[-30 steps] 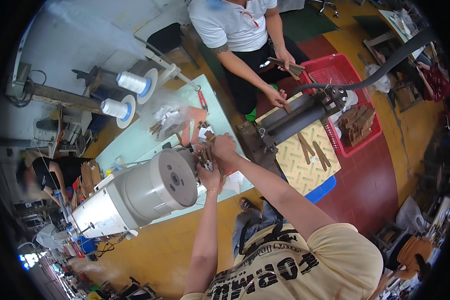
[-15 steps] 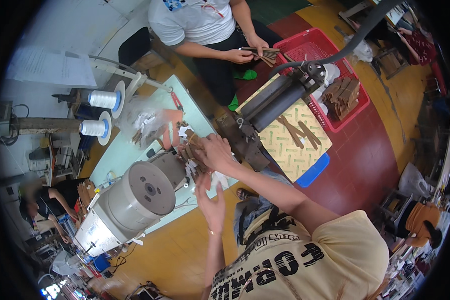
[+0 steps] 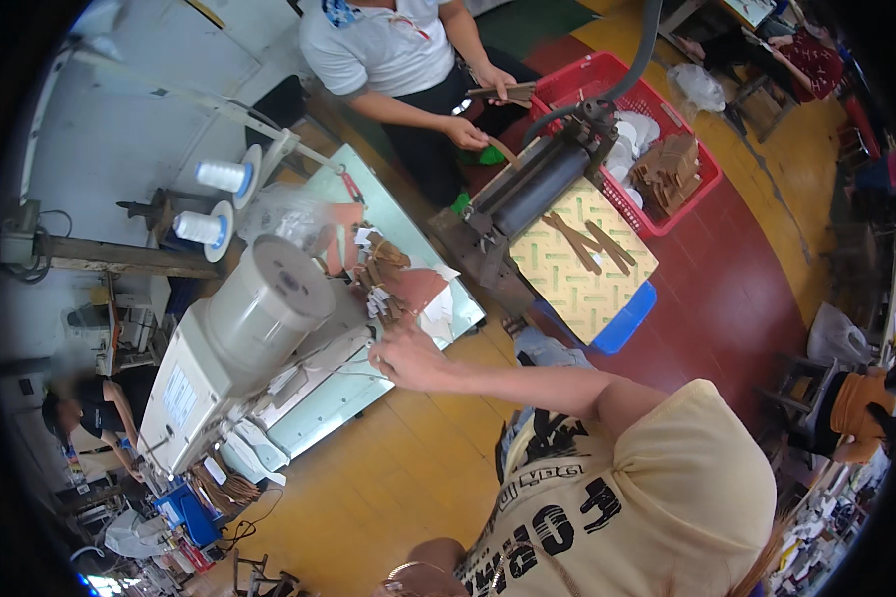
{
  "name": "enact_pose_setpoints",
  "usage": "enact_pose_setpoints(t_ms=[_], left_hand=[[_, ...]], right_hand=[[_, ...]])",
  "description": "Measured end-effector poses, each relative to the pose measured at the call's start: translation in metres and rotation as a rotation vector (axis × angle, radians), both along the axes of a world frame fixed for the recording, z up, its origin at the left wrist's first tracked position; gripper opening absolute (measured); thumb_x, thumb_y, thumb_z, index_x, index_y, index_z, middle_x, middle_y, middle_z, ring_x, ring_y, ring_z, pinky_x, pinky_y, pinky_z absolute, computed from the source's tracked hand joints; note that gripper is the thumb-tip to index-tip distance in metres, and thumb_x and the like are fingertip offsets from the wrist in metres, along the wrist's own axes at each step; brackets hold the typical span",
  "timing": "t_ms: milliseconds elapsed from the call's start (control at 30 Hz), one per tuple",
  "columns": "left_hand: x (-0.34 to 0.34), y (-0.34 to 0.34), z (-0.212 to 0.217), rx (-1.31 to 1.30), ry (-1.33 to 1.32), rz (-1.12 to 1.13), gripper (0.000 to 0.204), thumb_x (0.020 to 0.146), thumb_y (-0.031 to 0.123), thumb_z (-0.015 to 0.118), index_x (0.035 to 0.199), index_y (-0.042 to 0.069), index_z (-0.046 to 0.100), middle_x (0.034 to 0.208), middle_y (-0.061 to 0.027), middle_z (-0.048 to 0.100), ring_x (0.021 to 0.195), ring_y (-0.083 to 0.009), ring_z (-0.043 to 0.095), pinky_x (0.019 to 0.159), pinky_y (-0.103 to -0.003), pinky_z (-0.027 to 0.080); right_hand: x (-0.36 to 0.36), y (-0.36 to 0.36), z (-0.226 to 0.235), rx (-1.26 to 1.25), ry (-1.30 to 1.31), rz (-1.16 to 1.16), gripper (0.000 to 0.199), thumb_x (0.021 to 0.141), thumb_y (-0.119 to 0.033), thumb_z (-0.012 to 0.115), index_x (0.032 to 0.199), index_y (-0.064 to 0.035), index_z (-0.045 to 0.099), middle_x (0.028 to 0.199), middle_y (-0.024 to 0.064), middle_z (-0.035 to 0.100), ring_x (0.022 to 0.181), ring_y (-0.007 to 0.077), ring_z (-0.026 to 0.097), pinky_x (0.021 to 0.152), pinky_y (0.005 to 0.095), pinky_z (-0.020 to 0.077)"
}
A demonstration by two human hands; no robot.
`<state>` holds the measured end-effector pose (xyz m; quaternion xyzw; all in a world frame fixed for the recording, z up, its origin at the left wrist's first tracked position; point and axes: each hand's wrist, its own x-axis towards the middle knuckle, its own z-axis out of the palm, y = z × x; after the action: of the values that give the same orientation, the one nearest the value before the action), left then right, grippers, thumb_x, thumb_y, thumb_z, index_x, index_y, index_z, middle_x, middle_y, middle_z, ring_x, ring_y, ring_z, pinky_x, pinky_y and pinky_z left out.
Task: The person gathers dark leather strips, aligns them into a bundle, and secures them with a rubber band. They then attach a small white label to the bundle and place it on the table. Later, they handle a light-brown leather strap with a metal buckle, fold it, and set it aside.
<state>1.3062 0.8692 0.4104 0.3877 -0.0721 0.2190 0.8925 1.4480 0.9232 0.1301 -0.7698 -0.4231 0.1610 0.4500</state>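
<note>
My right hand is over the near edge of the pale green sewing table, its fingers curled in. What they hold, if anything, is hidden. Just beyond it lie bundles of brown strips with small white tags, beside flat reddish-brown pieces. Close to the hand's left is the sewing machine, pale grey with a round motor housing. Only my left forearm, with a bracelet at the wrist, shows at the lower edge; the left hand itself is out of view.
A dark cylinder-arm machine stands right of the table, beside a patterned yellow board bearing loose brown strips. Behind are a red basket and a seated co-worker holding strips. White thread cones stand at left.
My left hand has left the bundles and dropped out of view at the lower edge. The right hand has drawn back toward the table's near edge. The co-worker's hands have moved apart.
</note>
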Motion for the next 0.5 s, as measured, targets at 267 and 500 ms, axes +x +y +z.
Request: enact_pose_setpoints(t_ms=[267, 500], left_hand=[[-0.181, -0.093, -0.025, -0.277, 0.177, 0.414, 0.030, 0.093, 0.013, 0.052, 0.063, 0.010, 0.050, 0.064, -0.0069, 0.055, 0.055, -0.0179, 0.052, 0.055, -0.032, 0.047], [-0.295, -0.150, -0.065, -0.254, 0.084, 0.602, 0.021, 0.091, 0.014, 0.055, 0.072, 0.008, 0.052, 0.074, -0.0091, 0.056, 0.064, -0.0203, 0.054, 0.061, -0.033, 0.049]], right_hand=[[-0.154, -0.029, -0.015, -0.046, 0.055, 0.259, 0.007, 0.081, -0.011, 0.060, 0.085, -0.0098, 0.065, 0.081, 0.0101, 0.066, 0.086, 0.0295, 0.063, 0.081, 0.0439, 0.0417], [-0.336, -0.087, -0.015, -0.257, 0.103, 0.728, 0.014, 0.086, -0.017, 0.059, 0.095, -0.0093, 0.068, 0.095, 0.0069, 0.070, 0.095, 0.0277, 0.064, 0.080, 0.0444, 0.0445]])
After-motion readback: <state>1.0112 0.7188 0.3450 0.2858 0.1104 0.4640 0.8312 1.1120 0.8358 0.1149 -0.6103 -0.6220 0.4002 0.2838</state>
